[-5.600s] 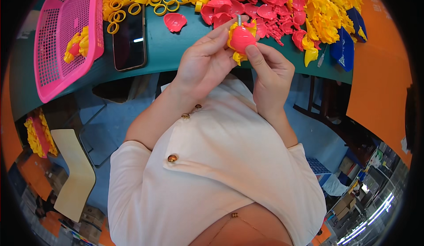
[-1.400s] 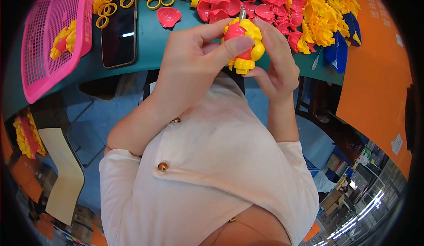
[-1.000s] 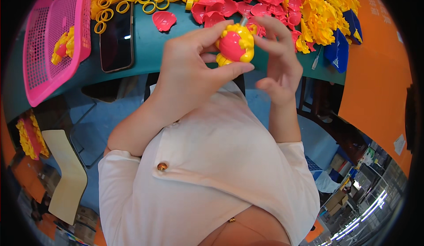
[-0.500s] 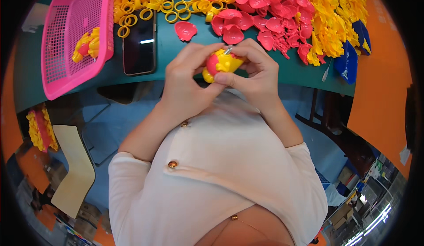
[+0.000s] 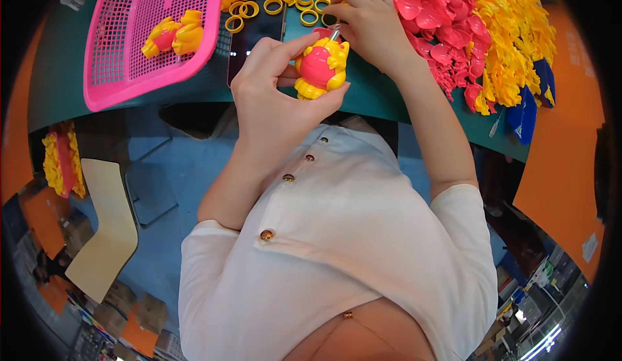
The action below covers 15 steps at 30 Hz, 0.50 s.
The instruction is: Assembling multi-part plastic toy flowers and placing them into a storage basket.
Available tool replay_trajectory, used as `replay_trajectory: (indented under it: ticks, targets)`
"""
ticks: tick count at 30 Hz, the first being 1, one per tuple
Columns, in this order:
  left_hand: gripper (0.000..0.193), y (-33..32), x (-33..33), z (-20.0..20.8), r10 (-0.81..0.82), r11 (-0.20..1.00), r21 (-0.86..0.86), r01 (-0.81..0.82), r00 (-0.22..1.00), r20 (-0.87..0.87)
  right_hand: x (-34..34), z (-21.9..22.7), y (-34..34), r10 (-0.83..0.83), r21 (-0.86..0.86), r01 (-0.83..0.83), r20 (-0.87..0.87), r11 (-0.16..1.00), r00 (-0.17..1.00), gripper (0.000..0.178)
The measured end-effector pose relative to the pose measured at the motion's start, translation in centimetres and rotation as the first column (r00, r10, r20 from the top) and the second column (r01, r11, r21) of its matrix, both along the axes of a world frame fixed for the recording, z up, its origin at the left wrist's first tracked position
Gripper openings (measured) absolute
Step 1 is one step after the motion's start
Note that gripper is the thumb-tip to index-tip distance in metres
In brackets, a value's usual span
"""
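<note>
In my left hand (image 5: 275, 92) is a small yellow and pink plastic toy figure (image 5: 319, 69), held upright with the thumb on its lower right side. A short metal piece (image 5: 335, 33) sticks up from the figure's top. My right hand (image 5: 376, 27) reaches over the far side of the table, its fingers bent down at the edge of the yellow plastic rings (image 5: 304, 0). What lies between those fingertips is hard to see. Just behind the figure a pink shell-shaped piece (image 5: 322, 31) is partly covered.
A pink mesh basket (image 5: 97, 89) at the left contains yellow and pink figures (image 5: 173, 35). Beside it lies a dark phone (image 5: 259, 31). Heaps of pink shells (image 5: 440, 11) and yellow parts (image 5: 515, 37) fill the far right, near blue pieces (image 5: 520, 116) and a small screwdriver-like tool (image 5: 497, 121).
My right hand has let go of the figure and moved up to the rings. My left hand keeps the figure, now turned more upright. The view has shifted, so the table's things appear farther right.
</note>
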<state>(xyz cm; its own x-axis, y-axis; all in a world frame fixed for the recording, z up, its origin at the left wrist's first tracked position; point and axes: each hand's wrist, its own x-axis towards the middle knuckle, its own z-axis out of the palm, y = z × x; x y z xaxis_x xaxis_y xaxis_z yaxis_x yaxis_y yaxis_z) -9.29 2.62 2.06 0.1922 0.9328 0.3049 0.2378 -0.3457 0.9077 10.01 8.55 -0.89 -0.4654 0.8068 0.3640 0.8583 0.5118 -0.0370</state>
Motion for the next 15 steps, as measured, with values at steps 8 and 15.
replay_trajectory:
  ticks: [8, 15]
  targets:
    - [0.051, 1.5, 0.0, -2.7, 0.169, 0.798, -0.394, 0.456, 0.458, 0.873, -0.3, 4.4, -7.6, -0.362, -0.523, -0.35, -0.827, 0.777, 0.43, 0.03]
    - [0.053, -0.2, 2.7, -2.8, 0.096, 0.798, -0.303, 0.521, 0.386, 0.917, -1.7, 4.8, -10.0, -0.49, -0.501, -0.229, -0.865, 0.835, 0.105, 0.037]
